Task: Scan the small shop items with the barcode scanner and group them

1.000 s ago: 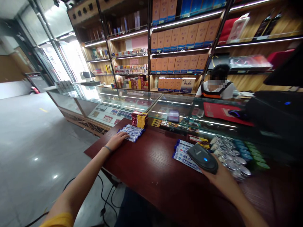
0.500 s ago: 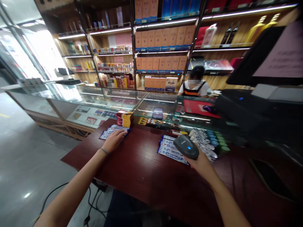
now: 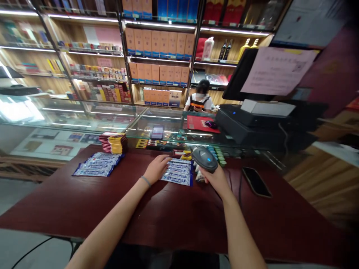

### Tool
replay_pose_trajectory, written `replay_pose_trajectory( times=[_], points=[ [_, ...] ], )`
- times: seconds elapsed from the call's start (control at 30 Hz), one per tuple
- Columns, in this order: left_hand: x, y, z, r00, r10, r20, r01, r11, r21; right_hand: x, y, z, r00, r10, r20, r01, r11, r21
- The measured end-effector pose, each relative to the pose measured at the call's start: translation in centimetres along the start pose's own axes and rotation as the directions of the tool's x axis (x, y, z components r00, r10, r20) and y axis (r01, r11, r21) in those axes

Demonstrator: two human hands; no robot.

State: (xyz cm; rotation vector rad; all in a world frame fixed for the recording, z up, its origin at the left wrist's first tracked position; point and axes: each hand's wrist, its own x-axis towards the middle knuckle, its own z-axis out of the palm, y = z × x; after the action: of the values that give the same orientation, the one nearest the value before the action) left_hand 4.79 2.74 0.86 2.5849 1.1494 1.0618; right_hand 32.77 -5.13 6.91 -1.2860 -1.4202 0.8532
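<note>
My right hand (image 3: pixel 217 179) grips a dark barcode scanner (image 3: pixel 204 158) with a small blue light on it. The scanner is raised over the right end of a row of blue-and-silver packets (image 3: pixel 179 175). My left hand (image 3: pixel 157 168), a thin band at its wrist, is at the left end of that row. Its fingers are stretched out at the packets' edge, apparently touching them. More packets of the same kind (image 3: pixel 97 165) lie overlapping at the left. Behind them stands a stack of red-and-yellow packs (image 3: pixel 112 142).
Small cans (image 3: pixel 220 156) stand behind the scanner, partly hidden. A phone (image 3: pixel 256 182) lies right on the brown table (image 3: pixel 157 213). A glass display counter (image 3: pixel 134 127) runs along the back, with a monitor (image 3: pixel 238 74) at its right. A person (image 3: pixel 199 99) sits beyond.
My left hand has moved from the left packets over to the right row. My right hand still holds the scanner. The view has swung to the right.
</note>
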Motion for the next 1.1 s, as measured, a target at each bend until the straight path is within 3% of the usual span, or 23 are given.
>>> replay_pose_trajectory(
  times=[0.27, 0.43, 0.63, 0.73, 0.83, 0.9, 0.97, 1.03, 1.1],
  points=[
    [3.8, 1.0, 4.9, 0.993, 0.036, 0.113, -0.038, 0.999, 0.019, 0.2, -0.1, -0.9, 1.0, 0.01, -0.022, -0.01, 1.0, 0.029],
    [4.7, 0.9, 6.1, 0.979, -0.018, 0.203, -0.016, 0.986, 0.165, 0.1, 0.0, -0.7, 1.0, 0.006, -0.019, -0.005, 0.999, 0.039],
    [4.6, 0.9, 6.3, 0.976, -0.024, 0.218, -0.027, 0.973, 0.228, 0.1, -0.1, -0.5, 1.0, -0.003, 0.01, 0.003, 0.999, 0.034],
    [4.0, 1.3, 5.3, 0.993, 0.024, 0.113, -0.042, 0.987, 0.156, 0.1, -0.3, -0.4, 1.0, -0.005, -0.014, 0.005, 0.999, 0.042],
    [3.1, 2.1, 3.7, 0.986, -0.013, -0.169, 0.007, 0.999, -0.034, 0.0, -0.6, -0.2, 0.999, -0.007, -0.032, 0.009, 0.998, 0.057],
    [2.5, 2.6, 2.6, 0.912, -0.185, -0.365, 0.107, 0.969, -0.222, -0.2, -0.9, 0.0, 0.999, -0.01, -0.035, 0.012, 0.998, 0.056],
    [2.0, 2.8, 1.5, 0.788, -0.45, -0.421, 0.223, 0.845, -0.486, -0.3, -1.0, 0.2, 0.999, -0.009, -0.036, 0.011, 0.999, 0.046],
    [1.4, 2.6, 0.5, 0.665, -0.696, -0.269, 0.302, 0.58, -0.756, -0.4, -0.9, 0.6, 1.0, -0.003, -0.021, 0.004, 1.0, 0.027],
    [0.7, 1.9, -0.6, 0.587, -0.809, 0.016, 0.362, 0.245, -0.9, -0.4, -0.6, 1.1, 1.0, -0.006, 0.004, 0.006, 1.0, -0.002]
  ],
)
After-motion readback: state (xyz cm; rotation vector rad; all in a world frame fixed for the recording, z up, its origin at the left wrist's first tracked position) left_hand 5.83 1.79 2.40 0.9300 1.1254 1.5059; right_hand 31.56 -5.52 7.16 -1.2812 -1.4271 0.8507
